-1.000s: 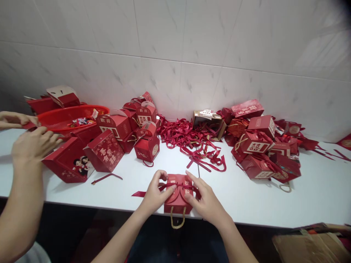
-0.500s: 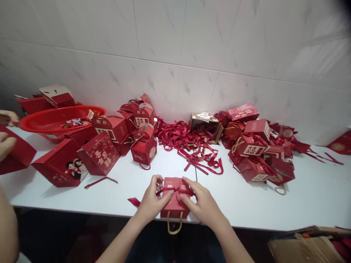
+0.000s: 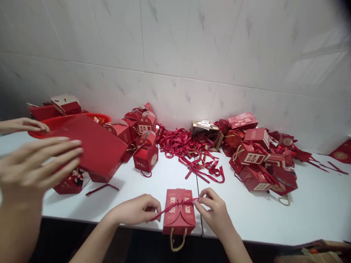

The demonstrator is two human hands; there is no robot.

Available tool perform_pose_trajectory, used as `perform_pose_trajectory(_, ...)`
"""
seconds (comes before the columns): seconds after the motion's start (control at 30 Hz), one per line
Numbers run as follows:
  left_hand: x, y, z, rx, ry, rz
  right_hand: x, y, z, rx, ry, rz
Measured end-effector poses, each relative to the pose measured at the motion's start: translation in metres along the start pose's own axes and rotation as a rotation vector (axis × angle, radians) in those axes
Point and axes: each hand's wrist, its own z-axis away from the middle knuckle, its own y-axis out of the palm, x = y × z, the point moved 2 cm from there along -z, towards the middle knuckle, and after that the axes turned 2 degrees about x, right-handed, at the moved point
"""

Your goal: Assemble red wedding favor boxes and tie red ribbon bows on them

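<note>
A small red gift box (image 3: 179, 219) with pale printed characters and a gold rope handle lies at the front edge of the white table. Dark red ribbon (image 3: 171, 206) runs across its top through slots at the middle. On the box's left, my left hand (image 3: 141, 209) is closed on one ribbon end, drawn out taut. My right hand (image 3: 212, 206) pinches the other end close to the box's right edge. Loose ribbons (image 3: 175, 140) lie heaped behind the box.
Red boxes (image 3: 253, 153) are piled at the right, and more boxes (image 3: 146, 151) stand left of the ribbons. At far left, another person's hands (image 3: 41, 164) hold a large red box (image 3: 87, 140) before a red basin (image 3: 105, 117). A tiled wall (image 3: 175, 54) rises behind.
My hands have moved apart from the box's top, pulling the ribbon ends outward; the bow-like loop is gone. The other person's hands and large red box have moved right, into view.
</note>
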Motion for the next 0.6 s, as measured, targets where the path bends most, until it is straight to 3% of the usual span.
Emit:
perform_pose_trajectory(0.03,-0.005,0.002,0.0,0.072,0.016,0.065,0.002,0.002,0.0,-0.056,-0.009,-0.01)
perform_pose_trajectory(0.1,-0.014,0.009,-0.001,0.085,0.06,0.15,0.008,0.004,-0.002,-0.14,-0.044,-0.04)
perform_pose_trajectory(0.23,-0.021,0.024,-0.01,-0.154,0.155,0.203,0.02,0.006,-0.001,-0.187,-0.144,-0.122)
perform_pose_trajectory(0.33,-0.017,0.033,-0.015,-0.339,0.123,0.163,0.025,0.01,0.002,-0.266,-0.21,-0.169)
perform_pose_trajectory(0.47,-0.018,0.038,-0.018,-0.54,0.096,0.0,0.029,0.013,0.003,-0.471,-0.146,-0.203)
perform_pose_trajectory(0.6,-0.029,0.038,-0.019,-0.625,0.097,-0.176,0.032,0.012,-0.003,-0.424,-0.062,-0.172)
